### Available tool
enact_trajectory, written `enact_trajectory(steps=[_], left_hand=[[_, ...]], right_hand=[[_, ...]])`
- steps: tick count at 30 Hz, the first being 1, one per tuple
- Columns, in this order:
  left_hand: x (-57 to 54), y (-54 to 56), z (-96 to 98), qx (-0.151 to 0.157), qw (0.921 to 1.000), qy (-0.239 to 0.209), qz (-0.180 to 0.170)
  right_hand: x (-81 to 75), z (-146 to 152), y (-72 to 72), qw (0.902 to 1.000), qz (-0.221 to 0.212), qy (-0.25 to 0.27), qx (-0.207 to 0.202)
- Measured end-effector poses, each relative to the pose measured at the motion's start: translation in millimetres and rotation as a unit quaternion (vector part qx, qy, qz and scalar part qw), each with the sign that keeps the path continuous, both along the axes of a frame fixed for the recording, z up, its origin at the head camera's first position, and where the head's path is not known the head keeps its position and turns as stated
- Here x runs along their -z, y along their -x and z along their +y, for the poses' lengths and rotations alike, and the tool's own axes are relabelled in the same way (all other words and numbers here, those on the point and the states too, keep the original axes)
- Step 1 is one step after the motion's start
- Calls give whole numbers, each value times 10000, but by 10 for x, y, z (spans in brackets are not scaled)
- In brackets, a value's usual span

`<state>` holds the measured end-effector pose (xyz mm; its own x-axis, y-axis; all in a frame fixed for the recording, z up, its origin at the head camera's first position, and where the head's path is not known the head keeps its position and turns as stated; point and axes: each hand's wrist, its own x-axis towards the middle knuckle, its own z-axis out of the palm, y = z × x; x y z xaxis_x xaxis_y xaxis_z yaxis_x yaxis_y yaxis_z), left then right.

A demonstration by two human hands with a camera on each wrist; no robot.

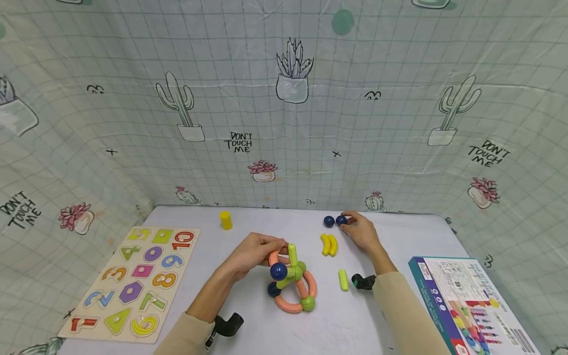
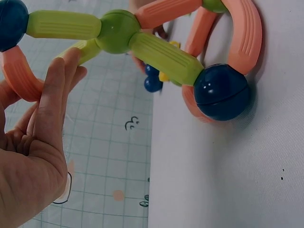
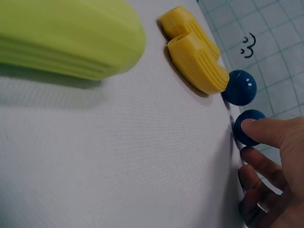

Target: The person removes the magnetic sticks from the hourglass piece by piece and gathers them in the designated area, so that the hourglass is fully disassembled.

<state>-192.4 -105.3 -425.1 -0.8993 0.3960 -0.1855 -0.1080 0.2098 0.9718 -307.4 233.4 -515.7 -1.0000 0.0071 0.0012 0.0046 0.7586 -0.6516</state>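
My left hand (image 1: 253, 254) pinches a curved orange rod (image 2: 21, 78) at the top of a built structure of magnetic-looking rods and balls. The structure joins light green rods (image 2: 166, 57) and orange rods with green balls (image 1: 307, 302) and dark blue balls (image 2: 221, 92), and its lower ring stands near the tabletop. At the back of the table my right hand (image 1: 363, 232) grips a dark blue ball (image 3: 242, 135) between thumb and fingers. Another dark blue ball (image 1: 329, 221) sits just left of it. Two curved yellow rods (image 1: 329, 245) lie side by side in front of the balls.
A short light green rod (image 1: 343, 280) lies near the right wrist. A yellow cylinder (image 1: 226, 220) stands at the back left. The wooden number board (image 1: 151, 291) lies on the left, and a printed box (image 1: 461, 296) at the right edge. Behind the table hangs a patterned cloth (image 1: 284, 128).
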Motion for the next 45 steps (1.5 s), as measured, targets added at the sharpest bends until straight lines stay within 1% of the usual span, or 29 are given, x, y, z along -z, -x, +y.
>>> enact_trajectory(steps=[8,15,28,36,40,43,45], left_hand=[[10,-12,0,36,10000,-77,19],[10,-16,1,63,9999,-114,11],[-27,-11,8,90,9999,-122,8],[-31,-11,13,108,9998,-146,-18],[-26,-6,14,102,9998,-152,-15],[-17,-3,10,77,9999,-132,-10],[-15,-5,6,62,9999,-116,-21]], right_hand=[[-12,10,-20,9999,-21,36,-141],[-4,33,-36,9997,-126,148,-128],[-38,58,-27,9996,-6,130,-249],[-36,69,-29,9994,-83,270,-188],[-92,79,-59,9990,-92,416,-164],[-185,52,-120,9981,75,582,-176],[-277,-9,-194,9968,245,708,-293]])
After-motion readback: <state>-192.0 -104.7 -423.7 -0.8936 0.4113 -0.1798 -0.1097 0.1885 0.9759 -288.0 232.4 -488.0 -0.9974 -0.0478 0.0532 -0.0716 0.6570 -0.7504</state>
